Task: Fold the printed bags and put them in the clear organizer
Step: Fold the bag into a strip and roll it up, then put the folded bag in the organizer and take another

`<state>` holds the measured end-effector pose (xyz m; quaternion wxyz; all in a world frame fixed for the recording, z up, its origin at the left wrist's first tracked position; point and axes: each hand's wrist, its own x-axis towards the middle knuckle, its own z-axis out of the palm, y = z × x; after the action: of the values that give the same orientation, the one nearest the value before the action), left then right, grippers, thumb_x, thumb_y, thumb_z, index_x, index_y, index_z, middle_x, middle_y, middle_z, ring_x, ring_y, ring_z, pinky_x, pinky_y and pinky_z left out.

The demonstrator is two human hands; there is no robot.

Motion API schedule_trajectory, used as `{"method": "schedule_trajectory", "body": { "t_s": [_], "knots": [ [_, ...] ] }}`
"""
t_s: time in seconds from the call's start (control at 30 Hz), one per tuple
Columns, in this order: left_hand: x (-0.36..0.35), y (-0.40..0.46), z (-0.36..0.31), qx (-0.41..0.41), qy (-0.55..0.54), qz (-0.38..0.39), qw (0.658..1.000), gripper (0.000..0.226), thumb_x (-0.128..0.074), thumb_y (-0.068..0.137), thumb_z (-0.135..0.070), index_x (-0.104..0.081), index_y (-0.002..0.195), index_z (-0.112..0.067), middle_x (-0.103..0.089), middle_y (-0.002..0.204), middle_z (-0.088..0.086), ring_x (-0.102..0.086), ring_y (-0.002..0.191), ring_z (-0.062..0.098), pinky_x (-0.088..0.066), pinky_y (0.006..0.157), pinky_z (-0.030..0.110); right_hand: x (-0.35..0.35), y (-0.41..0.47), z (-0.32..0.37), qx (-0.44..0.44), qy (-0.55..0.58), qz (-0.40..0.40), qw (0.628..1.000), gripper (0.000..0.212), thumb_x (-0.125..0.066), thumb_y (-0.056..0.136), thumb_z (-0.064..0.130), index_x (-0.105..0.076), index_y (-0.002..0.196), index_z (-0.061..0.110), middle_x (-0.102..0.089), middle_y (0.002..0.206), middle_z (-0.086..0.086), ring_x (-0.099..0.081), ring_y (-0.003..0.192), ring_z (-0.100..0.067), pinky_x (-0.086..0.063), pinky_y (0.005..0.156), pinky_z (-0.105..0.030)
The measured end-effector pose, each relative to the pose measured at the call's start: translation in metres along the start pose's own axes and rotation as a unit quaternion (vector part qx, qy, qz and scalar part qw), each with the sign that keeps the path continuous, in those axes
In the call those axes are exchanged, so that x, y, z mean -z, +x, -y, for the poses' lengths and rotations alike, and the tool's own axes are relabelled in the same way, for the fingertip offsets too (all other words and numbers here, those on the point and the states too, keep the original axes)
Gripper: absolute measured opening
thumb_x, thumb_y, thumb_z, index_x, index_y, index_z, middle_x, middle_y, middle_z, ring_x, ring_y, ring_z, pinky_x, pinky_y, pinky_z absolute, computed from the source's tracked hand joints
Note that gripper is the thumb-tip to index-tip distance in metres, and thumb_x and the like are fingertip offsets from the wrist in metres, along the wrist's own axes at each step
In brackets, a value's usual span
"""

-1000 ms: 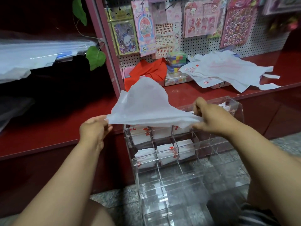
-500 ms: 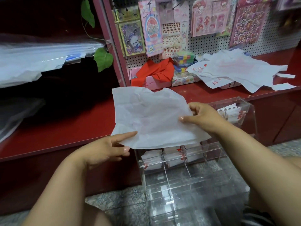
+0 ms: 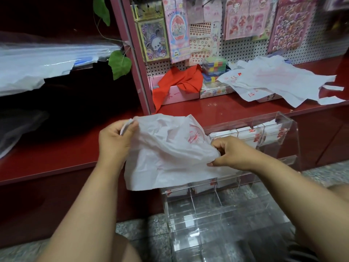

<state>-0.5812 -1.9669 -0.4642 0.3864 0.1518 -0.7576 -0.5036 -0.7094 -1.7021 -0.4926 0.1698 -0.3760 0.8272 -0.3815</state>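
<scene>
A white plastic bag with red print (image 3: 166, 157) hangs crumpled between my hands, in front of the clear organizer (image 3: 289, 140). My left hand (image 3: 115, 142) pinches the bag's upper left edge between thumb and fingers. My right hand (image 3: 230, 154) pinches its right side, fingers curled into the plastic. The organizer stands on the floor against the red shelf; several folded printed bags (image 3: 249, 135) sit in its upper compartments, and the bag I hold hides part of them. More unfolded printed bags (image 3: 273, 80) lie in a loose pile on the shelf at the right.
A red shelf (image 3: 217, 110) runs across behind the organizer, with a red cloth (image 3: 179, 82) over a pink box and a coloured block toy (image 3: 214, 68). A pegboard with sticker packs (image 3: 243, 17) hangs above. Clear plastic sheets (image 3: 37, 61) lie at the left. The floor is grey stone.
The bag has been gathered from a flat spread sheet into a crumpled bunch. My left hand rose from its lower edge to its top left; my right hand moved down along the right side.
</scene>
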Motion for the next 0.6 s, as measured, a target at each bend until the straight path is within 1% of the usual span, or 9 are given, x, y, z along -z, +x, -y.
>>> {"method": "schedule_trajectory", "body": {
  "t_s": [0.03, 0.1, 0.17, 0.27, 0.37, 0.43, 0.47, 0.53, 0.6],
  "knots": [
    [-0.003, -0.002, -0.001, -0.002, 0.003, -0.014, 1.000, 0.004, -0.068, 0.091, -0.021, -0.070, 0.088, -0.020, -0.064, 0.087, 0.000, -0.057, 0.079, 0.006, -0.046, 0.073, 0.023, 0.002, -0.001, 0.000, -0.003, 0.033, 0.023, 0.999, 0.033, -0.085, 0.065, 0.028, -0.067, 0.089, 0.016, -0.067, 0.082, 0.006, -0.061, 0.071, -0.002, -0.048, 0.069, -0.020],
    [-0.007, -0.005, 0.000, 0.006, 0.005, -0.024, 1.000, 0.013, -0.066, 0.092, -0.024, -0.069, 0.080, -0.019, -0.059, 0.078, 0.001, -0.051, 0.073, 0.008, -0.044, 0.065, 0.020, 0.006, -0.004, 0.000, -0.019, 0.175, 0.033, 0.984, 0.065, -0.085, 0.051, 0.053, -0.063, 0.102, 0.019, -0.069, 0.098, 0.003, -0.066, 0.089, -0.012, -0.051, 0.083, -0.029],
    [-0.006, -0.006, -0.001, 0.015, -0.010, -0.018, 1.000, 0.013, -0.066, 0.092, -0.027, -0.069, 0.080, -0.020, -0.062, 0.080, 0.002, -0.054, 0.076, 0.010, -0.046, 0.069, 0.023, 0.010, -0.003, 0.003, -0.034, 0.340, 0.029, 0.939, 0.083, -0.081, 0.041, 0.072, -0.059, 0.101, 0.019, -0.068, 0.100, -0.001, -0.065, 0.091, -0.019, -0.052, 0.084, -0.035],
    [-0.006, -0.010, -0.003, 0.024, -0.033, 0.002, 0.999, 0.025, -0.062, 0.088, -0.039, -0.071, 0.087, -0.015, -0.065, 0.088, 0.008, -0.057, 0.083, 0.017, -0.048, 0.075, 0.034, 0.010, 0.002, 0.008, -0.037, 0.446, 0.064, 0.892, 0.093, -0.070, 0.046, 0.082, -0.058, 0.114, 0.020, -0.064, 0.109, -0.016, -0.058, 0.092, -0.028, -0.047, 0.079, -0.035],
    [-0.011, -0.017, -0.008, 0.022, -0.034, 0.030, 0.999, 0.033, -0.058, 0.088, -0.042, -0.072, 0.092, -0.012, -0.068, 0.090, 0.007, -0.058, 0.083, 0.012, -0.049, 0.074, 0.029, 0.003, 0.007, 0.008, -0.023, 0.493, 0.112, 0.863, 0.088, -0.059, 0.059, 0.083, -0.057, 0.129, 0.030, -0.064, 0.105, -0.013, -0.061, 0.089, -0.022, -0.045, 0.085, -0.036],
    [-0.013, -0.022, -0.012, 0.019, -0.035, 0.046, 0.998, 0.031, -0.056, 0.088, -0.041, -0.072, 0.089, -0.015, -0.066, 0.083, 0.001, -0.057, 0.075, 0.004, -0.048, 0.068, 0.018, -0.003, 0.007, 0.012, -0.025, 0.501, 0.115, 0.858, 0.075, -0.045, 0.074, 0.075, -0.065, 0.124, 0.023, -0.055, 0.096, -0.012, -0.058, 0.084, -0.019, -0.052, 0.079, -0.031],
    [-0.012, -0.022, -0.012, 0.017, -0.031, 0.049, 0.998, 0.029, -0.055, 0.088, -0.040, -0.072, 0.087, -0.017, -0.065, 0.081, -0.001, -0.056, 0.071, 0.001, -0.047, 0.065, 0.013, -0.005, 0.007, 0.014, -0.026, 0.500, 0.102, 0.859, 0.071, -0.042, 0.079, 0.069, -0.069, 0.117, 0.015, -0.053, 0.098, -0.014, -0.057, 0.085, -0.019, -0.055, 0.077, -0.031],
    [-0.008, -0.023, -0.009, 0.015, -0.015, 0.050, 0.999, 0.032, -0.053, 0.092, -0.039, -0.071, 0.084, -0.013, -0.063, 0.079, 0.000, -0.055, 0.069, 0.001, -0.046, 0.061, 0.012, -0.005, 0.009, 0.013, -0.018, 0.496, 0.058, 0.866, 0.068, -0.055, 0.076, 0.064, -0.072, 0.104, 0.005, -0.062, 0.109, -0.016, -0.061, 0.094, -0.021, -0.056, 0.083, -0.032],
    [0.001, -0.021, -0.003, 0.013, -0.006, 0.046, 0.999, 0.044, -0.051, 0.096, -0.038, -0.067, 0.083, 0.002, -0.059, 0.077, 0.008, -0.052, 0.071, 0.012, -0.043, 0.057, 0.020, -0.001, 0.010, 0.011, -0.002, 0.478, 0.001, 0.878, 0.071, -0.076, 0.056, 0.068, -0.077, 0.095, 0.008, -0.069, 0.110, -0.013, -0.063, 0.099, -0.018, -0.053, 0.089, -0.032]
  ]
}}
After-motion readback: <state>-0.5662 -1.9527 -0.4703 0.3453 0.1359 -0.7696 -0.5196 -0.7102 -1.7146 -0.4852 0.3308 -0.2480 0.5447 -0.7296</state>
